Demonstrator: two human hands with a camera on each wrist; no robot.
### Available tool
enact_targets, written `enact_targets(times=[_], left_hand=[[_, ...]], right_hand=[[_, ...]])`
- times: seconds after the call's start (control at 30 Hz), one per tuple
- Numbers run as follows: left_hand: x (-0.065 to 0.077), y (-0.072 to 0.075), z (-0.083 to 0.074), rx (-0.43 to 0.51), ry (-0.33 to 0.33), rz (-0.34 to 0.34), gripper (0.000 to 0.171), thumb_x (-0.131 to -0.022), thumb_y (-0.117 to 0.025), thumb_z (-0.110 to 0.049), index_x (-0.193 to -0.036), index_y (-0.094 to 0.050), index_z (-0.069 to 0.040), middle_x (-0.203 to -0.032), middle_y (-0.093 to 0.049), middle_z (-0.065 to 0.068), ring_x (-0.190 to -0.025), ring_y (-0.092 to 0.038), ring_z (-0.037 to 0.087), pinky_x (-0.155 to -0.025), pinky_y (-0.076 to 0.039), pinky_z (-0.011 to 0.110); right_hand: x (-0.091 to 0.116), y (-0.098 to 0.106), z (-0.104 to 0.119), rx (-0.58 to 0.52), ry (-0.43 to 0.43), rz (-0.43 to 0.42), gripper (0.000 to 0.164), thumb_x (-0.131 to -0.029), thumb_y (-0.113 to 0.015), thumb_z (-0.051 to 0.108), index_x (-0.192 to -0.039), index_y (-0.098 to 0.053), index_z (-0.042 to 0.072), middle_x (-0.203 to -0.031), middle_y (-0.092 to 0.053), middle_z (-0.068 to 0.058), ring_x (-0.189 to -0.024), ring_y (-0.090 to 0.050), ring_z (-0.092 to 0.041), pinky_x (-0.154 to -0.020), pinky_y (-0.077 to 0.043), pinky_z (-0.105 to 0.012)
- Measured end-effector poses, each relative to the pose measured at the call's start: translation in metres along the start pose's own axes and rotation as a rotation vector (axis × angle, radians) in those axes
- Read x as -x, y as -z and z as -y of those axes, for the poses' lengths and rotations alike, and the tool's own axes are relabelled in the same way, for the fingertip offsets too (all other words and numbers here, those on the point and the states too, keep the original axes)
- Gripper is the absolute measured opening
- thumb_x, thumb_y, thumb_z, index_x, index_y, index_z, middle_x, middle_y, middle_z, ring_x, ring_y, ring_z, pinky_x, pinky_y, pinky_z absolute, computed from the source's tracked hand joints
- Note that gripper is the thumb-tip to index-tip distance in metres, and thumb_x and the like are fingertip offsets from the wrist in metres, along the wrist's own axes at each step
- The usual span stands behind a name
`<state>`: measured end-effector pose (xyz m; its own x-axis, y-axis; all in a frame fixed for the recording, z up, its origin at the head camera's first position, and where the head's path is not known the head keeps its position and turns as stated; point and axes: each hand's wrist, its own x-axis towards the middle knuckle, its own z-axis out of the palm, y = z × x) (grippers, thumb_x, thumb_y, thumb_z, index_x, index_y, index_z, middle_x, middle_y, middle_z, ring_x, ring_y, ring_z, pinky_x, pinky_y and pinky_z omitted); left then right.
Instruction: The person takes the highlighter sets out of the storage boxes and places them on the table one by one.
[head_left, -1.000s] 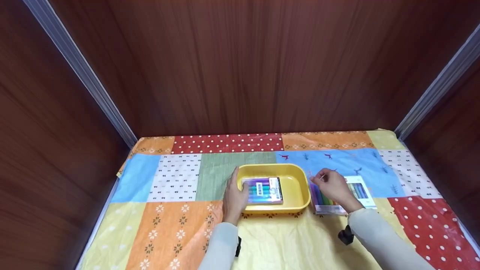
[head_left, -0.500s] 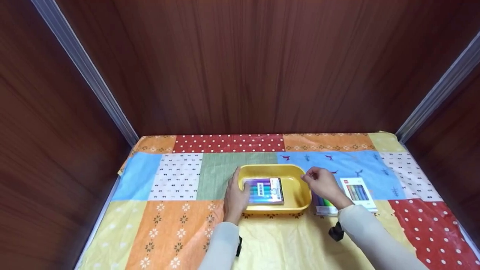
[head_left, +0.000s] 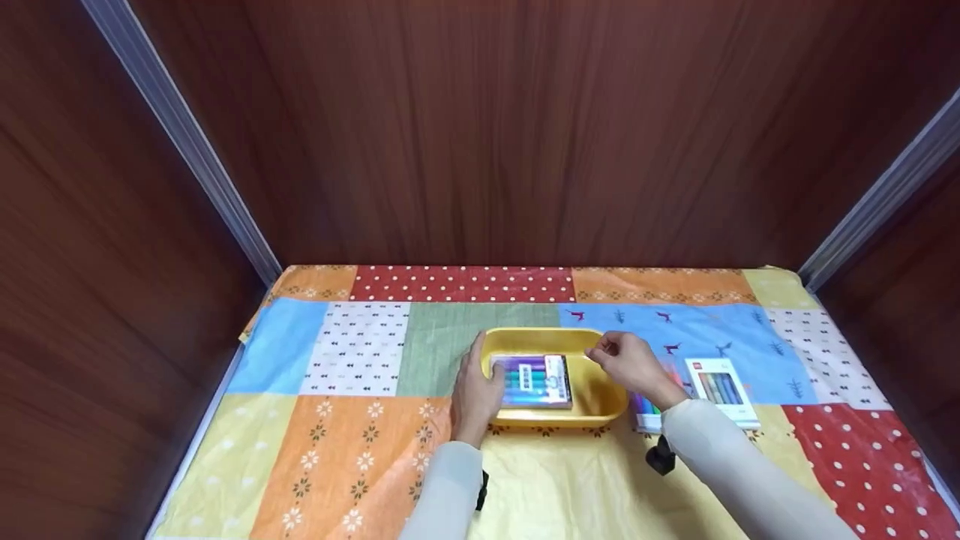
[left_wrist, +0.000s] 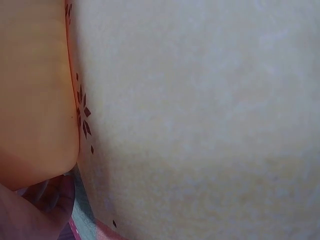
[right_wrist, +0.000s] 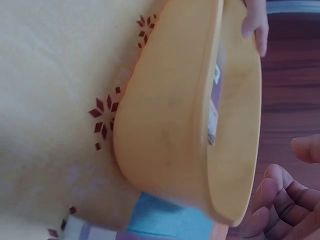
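Note:
A yellow plastic basin [head_left: 592, 414] stands on the cloth and holds a clear pack of coloured pens [head_left: 526, 382] lying flat. My left hand [head_left: 477, 394] grips the basin's left wall, thumb over the rim inside and fingers along the outside. In the left wrist view, curled fingers [left_wrist: 59, 199] show beside the basin wall. My right hand [head_left: 631, 366] hovers at the basin's right rim. Seen from the right wrist, its thumb and loosely bent fingers stand apart with nothing between them. Beneath that hand lies another clear pack of coloured pens [head_left: 646, 412], partly hidden by the wrist.
To the right lies a white box [head_left: 742, 412] with a window showing coloured sticks. A patchwork cloth [head_left: 360, 450] covers the table. Dark wood panels [head_left: 480, 150] rise at the back and both sides.
My right hand has moved left from above the right-hand pen pack to the basin's right rim, uncovering more of the white box. The left hand keeps its grip on the basin.

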<state>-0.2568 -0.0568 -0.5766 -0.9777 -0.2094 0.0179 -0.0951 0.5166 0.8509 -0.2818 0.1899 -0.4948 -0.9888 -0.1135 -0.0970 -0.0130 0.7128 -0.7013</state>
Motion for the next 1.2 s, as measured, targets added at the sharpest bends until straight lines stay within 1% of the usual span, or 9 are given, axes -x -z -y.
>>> enact_targets(times=[0.2,0.33,0.57,0.77,0.9,1.07,1.2], left_hand=[[-0.001,-0.001,0.001,-0.006,0.008,-0.007,0.062,-0.103,-0.055,-0.030,-0.158,-0.028,-0.039,-0.158,-0.044,0.006,-0.137,-0.053,0.035,-0.104,-0.049,0.056],[-0.001,-0.002,0.000,-0.008,0.007,-0.011,0.062,-0.103,-0.055,-0.029,-0.158,-0.028,-0.038,-0.158,-0.044,0.005,-0.137,-0.053,0.035,-0.105,-0.049,0.055],[-0.001,-0.002,0.000,-0.002,0.016,-0.004,0.062,-0.103,-0.054,-0.031,-0.158,-0.027,-0.042,-0.159,-0.043,0.003,-0.137,-0.053,0.033,-0.103,-0.050,0.054],[-0.002,-0.002,0.001,-0.002,0.011,-0.028,0.063,-0.102,-0.056,-0.029,-0.158,-0.029,-0.041,-0.156,-0.047,0.004,-0.133,-0.057,0.034,-0.100,-0.052,0.053],[-0.002,-0.002,0.002,-0.001,0.008,-0.035,0.063,-0.102,-0.056,-0.029,-0.158,-0.029,-0.040,-0.156,-0.047,0.004,-0.133,-0.057,0.033,-0.100,-0.052,0.053],[-0.002,-0.002,0.002,0.007,0.008,-0.039,0.063,-0.101,-0.057,-0.028,-0.157,-0.031,-0.039,-0.156,-0.047,0.003,-0.136,-0.054,0.032,-0.103,-0.050,0.054],[-0.002,-0.003,0.001,0.007,0.008,-0.038,0.063,-0.101,-0.057,-0.028,-0.157,-0.031,-0.038,-0.157,-0.046,0.003,-0.138,-0.053,0.032,-0.106,-0.049,0.053]], right_hand=[[-0.008,-0.007,0.010,0.005,-0.006,0.031,0.019,-0.098,-0.063,0.024,-0.093,-0.066,0.006,-0.082,-0.060,-0.005,-0.071,-0.051,-0.016,-0.060,-0.046,-0.027],[-0.013,-0.010,0.014,0.008,0.004,0.054,0.019,-0.098,-0.063,0.025,-0.092,-0.065,0.006,-0.082,-0.059,-0.004,-0.071,-0.051,-0.015,-0.060,-0.045,-0.027],[-0.021,-0.013,0.018,0.038,0.011,0.077,0.019,-0.097,-0.064,0.023,-0.092,-0.065,0.005,-0.082,-0.060,-0.005,-0.071,-0.051,-0.016,-0.059,-0.045,-0.026],[-0.027,-0.018,0.021,0.096,0.027,0.132,0.020,-0.096,-0.066,0.024,-0.090,-0.067,0.004,-0.083,-0.063,-0.007,-0.073,-0.053,-0.016,-0.060,-0.045,-0.026],[-0.031,-0.022,0.021,0.133,0.039,0.158,0.022,-0.095,-0.066,0.026,-0.088,-0.067,0.005,-0.081,-0.062,-0.006,-0.072,-0.052,-0.017,-0.060,-0.042,-0.027],[-0.037,-0.026,0.021,0.154,0.024,0.208,0.026,-0.097,-0.064,0.029,-0.089,-0.067,0.004,-0.078,-0.059,-0.004,-0.069,-0.050,-0.016,-0.057,-0.039,-0.027],[-0.040,-0.029,0.021,0.167,0.015,0.244,0.026,-0.097,-0.063,0.029,-0.089,-0.067,0.005,-0.075,-0.057,-0.002,-0.066,-0.049,-0.015,-0.056,-0.039,-0.027]])
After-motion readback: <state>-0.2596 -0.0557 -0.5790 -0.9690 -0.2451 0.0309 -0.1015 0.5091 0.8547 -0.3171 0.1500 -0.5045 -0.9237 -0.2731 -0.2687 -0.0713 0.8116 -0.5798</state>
